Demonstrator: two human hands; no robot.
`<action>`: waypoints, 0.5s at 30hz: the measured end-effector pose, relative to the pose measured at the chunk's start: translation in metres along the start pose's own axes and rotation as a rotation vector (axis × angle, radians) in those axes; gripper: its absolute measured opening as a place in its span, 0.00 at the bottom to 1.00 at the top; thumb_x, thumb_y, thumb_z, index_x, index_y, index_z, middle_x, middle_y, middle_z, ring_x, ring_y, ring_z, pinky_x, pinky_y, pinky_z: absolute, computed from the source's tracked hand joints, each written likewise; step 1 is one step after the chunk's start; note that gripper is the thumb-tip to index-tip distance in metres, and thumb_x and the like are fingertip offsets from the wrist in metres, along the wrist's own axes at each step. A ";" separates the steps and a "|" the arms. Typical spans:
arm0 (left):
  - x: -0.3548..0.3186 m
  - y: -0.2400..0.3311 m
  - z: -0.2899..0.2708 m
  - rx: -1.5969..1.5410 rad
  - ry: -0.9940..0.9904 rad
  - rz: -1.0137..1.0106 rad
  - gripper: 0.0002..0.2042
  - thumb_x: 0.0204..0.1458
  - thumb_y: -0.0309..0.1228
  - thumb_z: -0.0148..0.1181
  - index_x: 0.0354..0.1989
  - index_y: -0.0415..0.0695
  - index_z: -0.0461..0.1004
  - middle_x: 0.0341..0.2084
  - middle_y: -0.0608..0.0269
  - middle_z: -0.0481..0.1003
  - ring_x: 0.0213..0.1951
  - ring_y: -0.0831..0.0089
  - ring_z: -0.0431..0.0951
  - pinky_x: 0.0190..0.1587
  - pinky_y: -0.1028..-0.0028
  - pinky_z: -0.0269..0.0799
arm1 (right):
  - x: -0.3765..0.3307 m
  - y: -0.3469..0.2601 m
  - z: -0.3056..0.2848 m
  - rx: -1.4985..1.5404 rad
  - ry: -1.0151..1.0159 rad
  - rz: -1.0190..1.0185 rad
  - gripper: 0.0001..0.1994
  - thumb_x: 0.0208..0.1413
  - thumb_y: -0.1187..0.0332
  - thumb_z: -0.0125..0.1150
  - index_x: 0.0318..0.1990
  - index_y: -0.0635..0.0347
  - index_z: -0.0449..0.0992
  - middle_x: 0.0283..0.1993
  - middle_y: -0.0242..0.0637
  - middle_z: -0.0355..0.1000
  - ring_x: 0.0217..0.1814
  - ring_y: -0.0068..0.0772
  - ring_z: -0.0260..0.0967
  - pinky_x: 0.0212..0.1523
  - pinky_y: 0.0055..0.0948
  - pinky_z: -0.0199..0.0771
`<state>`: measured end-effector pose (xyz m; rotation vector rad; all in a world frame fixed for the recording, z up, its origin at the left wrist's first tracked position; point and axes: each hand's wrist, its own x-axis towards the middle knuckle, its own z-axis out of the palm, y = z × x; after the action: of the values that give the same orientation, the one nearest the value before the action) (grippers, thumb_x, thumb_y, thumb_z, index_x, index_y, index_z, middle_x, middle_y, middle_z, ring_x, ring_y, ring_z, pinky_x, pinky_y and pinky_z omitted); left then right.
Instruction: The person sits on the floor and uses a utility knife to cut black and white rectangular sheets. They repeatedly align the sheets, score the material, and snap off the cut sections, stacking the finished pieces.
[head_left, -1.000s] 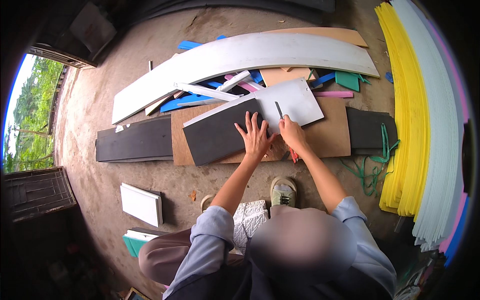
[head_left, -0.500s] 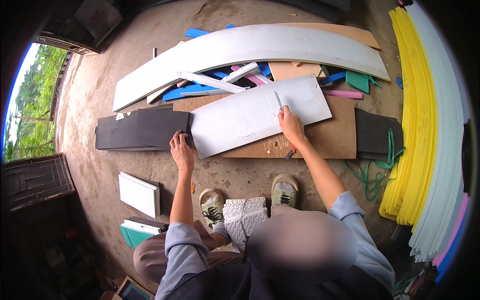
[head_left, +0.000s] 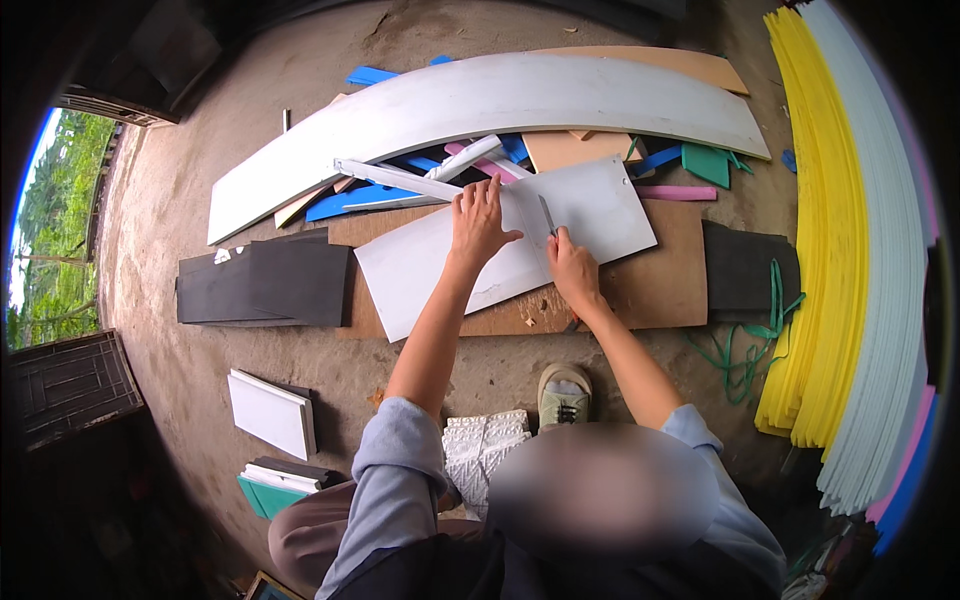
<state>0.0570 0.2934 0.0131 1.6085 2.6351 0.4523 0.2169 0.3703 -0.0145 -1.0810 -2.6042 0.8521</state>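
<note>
My left hand [head_left: 480, 222] lies flat with fingers spread on a smooth white foam-like sheet [head_left: 615, 215], just left of a faint line across it. In my right hand [head_left: 573, 266] is a knife [head_left: 546, 213], its narrow blade pointing away from me over that line. Whether the blade touches the sheet I cannot tell. The sheet lies slanted on a brown wooden board [head_left: 660, 292]. Beneath my right wrist a small dark object shows only in part at the board's near edge.
Dark grey sheets [head_left: 262, 285] lie left of the board, a green strap [head_left: 745, 350] to its right. Beyond it, a long curved white panel [head_left: 480, 100] rests over coloured offcuts. Tall yellow sheets [head_left: 825, 250] line the right. White blocks [head_left: 268, 412] sit near left.
My left hand has moved from the dark sheets at the left onto the white sheet, fingers spread. My right hand has shifted slightly left and nearer with the knife.
</note>
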 end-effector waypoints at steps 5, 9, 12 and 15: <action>0.011 0.002 0.003 0.142 -0.178 -0.118 0.49 0.18 0.45 0.75 0.55 0.42 0.59 0.44 0.57 0.61 0.48 0.59 0.61 0.46 0.58 0.59 | -0.004 0.000 0.000 0.014 0.052 -0.034 0.10 0.59 0.63 0.43 0.35 0.61 0.63 0.16 0.46 0.68 0.20 0.53 0.69 0.19 0.47 0.66; 0.009 0.002 -0.004 0.074 -0.174 -0.178 0.43 0.19 0.43 0.75 0.51 0.42 0.63 0.41 0.54 0.68 0.46 0.56 0.67 0.44 0.58 0.61 | -0.007 0.002 0.000 0.039 0.121 -0.051 0.10 0.59 0.63 0.43 0.35 0.61 0.63 0.16 0.47 0.68 0.19 0.52 0.69 0.18 0.47 0.65; 0.008 0.004 -0.023 -0.191 -0.185 -0.188 0.33 0.29 0.38 0.71 0.47 0.40 0.65 0.35 0.50 0.73 0.41 0.53 0.73 0.41 0.58 0.65 | -0.013 0.002 -0.006 0.076 0.105 -0.008 0.10 0.59 0.63 0.43 0.35 0.61 0.63 0.17 0.47 0.69 0.20 0.52 0.69 0.18 0.46 0.65; 0.005 0.016 -0.060 -0.385 -0.131 -0.149 0.20 0.38 0.32 0.65 0.39 0.38 0.68 0.29 0.48 0.75 0.35 0.52 0.75 0.38 0.60 0.68 | -0.020 -0.006 -0.028 0.074 0.158 -0.013 0.09 0.59 0.64 0.44 0.33 0.61 0.63 0.17 0.48 0.68 0.20 0.52 0.69 0.18 0.46 0.66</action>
<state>0.0587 0.2909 0.0757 1.2703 2.3653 0.7612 0.2379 0.3649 0.0125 -1.0646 -2.4292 0.8177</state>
